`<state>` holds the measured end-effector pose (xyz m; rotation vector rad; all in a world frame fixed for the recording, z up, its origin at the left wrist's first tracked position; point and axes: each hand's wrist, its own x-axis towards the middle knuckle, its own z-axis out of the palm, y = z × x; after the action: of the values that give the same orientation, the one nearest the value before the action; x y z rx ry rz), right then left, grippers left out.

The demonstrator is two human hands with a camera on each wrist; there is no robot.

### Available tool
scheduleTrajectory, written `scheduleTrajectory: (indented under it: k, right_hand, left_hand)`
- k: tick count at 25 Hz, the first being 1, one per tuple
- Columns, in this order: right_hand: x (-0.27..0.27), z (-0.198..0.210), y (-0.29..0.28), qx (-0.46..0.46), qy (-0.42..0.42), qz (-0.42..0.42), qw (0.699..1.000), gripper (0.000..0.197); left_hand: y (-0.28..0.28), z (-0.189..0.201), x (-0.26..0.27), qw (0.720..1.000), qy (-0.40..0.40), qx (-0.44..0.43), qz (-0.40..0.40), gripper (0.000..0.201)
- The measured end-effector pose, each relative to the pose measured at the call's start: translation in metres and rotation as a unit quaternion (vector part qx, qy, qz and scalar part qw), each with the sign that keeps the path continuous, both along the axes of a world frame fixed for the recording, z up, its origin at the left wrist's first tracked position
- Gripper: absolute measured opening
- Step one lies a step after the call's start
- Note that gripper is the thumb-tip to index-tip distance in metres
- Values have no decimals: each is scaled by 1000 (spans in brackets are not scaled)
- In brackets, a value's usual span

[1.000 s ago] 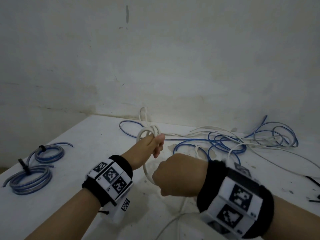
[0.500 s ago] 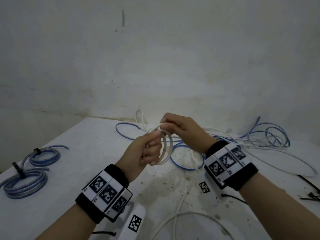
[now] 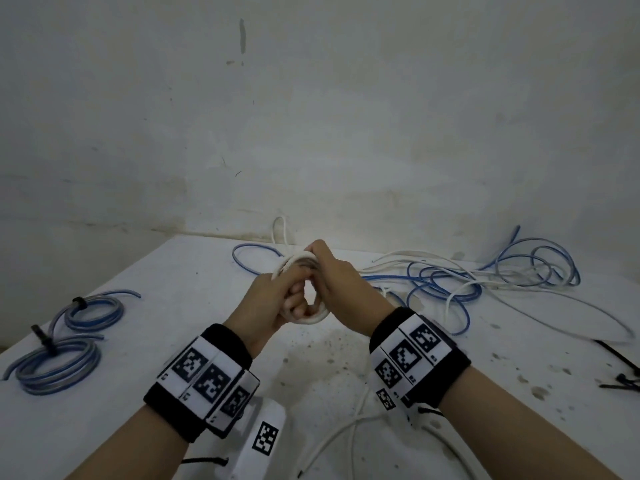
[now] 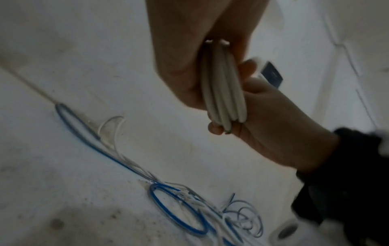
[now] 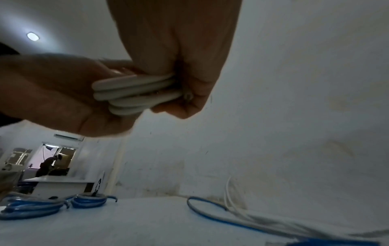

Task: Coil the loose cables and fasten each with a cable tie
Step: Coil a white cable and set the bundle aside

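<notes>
Bare forearms, each with a black wristband [image 3: 207, 403] carrying white blocks printed with black square codes; same on the other wristband [image 3: 420, 358].

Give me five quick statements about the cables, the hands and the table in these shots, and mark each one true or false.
1. Both hands grip the white cable coil. True: the left hand and the right hand both curl round it.
2. The white coil rests on the table. False: it is held up above it.
3. Two blue coils lie at the left with black ties round them. True.
4. All the blue cable is already coiled. False: loose blue cable sprawls at the right, tangled with white.
5. A black tie already binds the white coil. False: none shows on it.
</notes>
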<state>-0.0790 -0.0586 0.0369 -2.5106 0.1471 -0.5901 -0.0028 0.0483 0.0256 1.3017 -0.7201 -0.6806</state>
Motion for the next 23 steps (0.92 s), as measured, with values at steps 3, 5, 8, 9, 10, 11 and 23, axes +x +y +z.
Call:
scheduleTrajectory:
  k: [3, 5, 8, 9, 10, 11, 23]
  right_hand:
    - [-6, 3, -1, -215, 60, -36, 974, 10]
    - [-7, 8, -1, -322, 63, -41, 944, 21]
    - [-5, 11, 10, -295, 6, -64, 953, 34]
    - [-4, 11, 13, -252, -22, -87, 964, 36]
    - [-3, 10, 13, -207, -40, -119, 970, 34]
    - [-4, 10, 12, -168, -50, -149, 973, 30]
    - [-20, 19, -6, -460, -28, -284, 841, 31]
  left_hand:
    - [-4, 1, -1, 998, -23, 37, 40, 28]
    - [-9, 3, -5, 998, 3, 16, 65, 38]
    - [-22, 8, -15, 980, -16, -35, 194, 47]
    - [-25, 10, -17, 973, 3, -67, 220, 46]
    - [-28, 16, -17, 968, 33, -96, 230, 44]
    - [-29, 21, -17, 966, 57, -113, 226, 42]
    - [-52, 21, -21, 941, -174, -107, 271, 48]
